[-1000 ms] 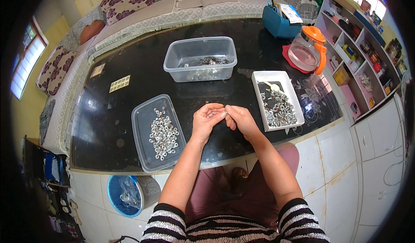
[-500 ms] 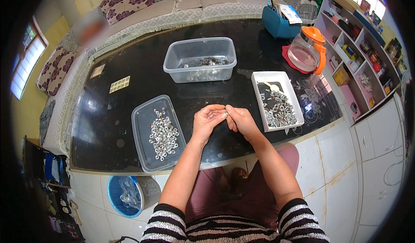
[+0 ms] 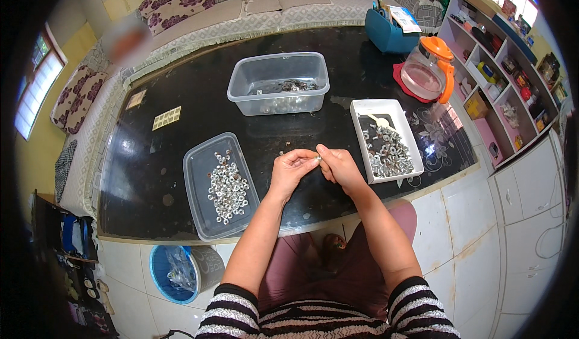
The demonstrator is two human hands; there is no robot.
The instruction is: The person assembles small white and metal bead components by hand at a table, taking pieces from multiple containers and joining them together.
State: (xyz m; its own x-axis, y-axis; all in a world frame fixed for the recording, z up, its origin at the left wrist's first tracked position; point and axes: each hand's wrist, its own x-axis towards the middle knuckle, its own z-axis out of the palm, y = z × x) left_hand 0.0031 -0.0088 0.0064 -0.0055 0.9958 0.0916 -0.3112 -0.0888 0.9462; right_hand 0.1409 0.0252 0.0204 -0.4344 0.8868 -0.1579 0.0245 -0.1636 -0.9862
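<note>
My left hand and my right hand meet fingertip to fingertip above the near middle of the table. Both are closed in a pinch on a small silvery metal fastener, mostly covered by the fingers; whether it is a bolt, a nut or both together I cannot tell. Left of my left hand, a heap of metal nuts lies in a shallow clear plastic lid. On the right, a white tray holds many bolts and a pale spoon-like piece.
Beyond my hands stands a clear plastic tub with metal pieces inside. A glass jug with an orange lid and a blue holder stand at the far right. A blue-rimmed bin stands on the floor by the table.
My hands have shifted very slightly, and the fingers have changed their pinch around the small fastener. The containers stay where they were.
</note>
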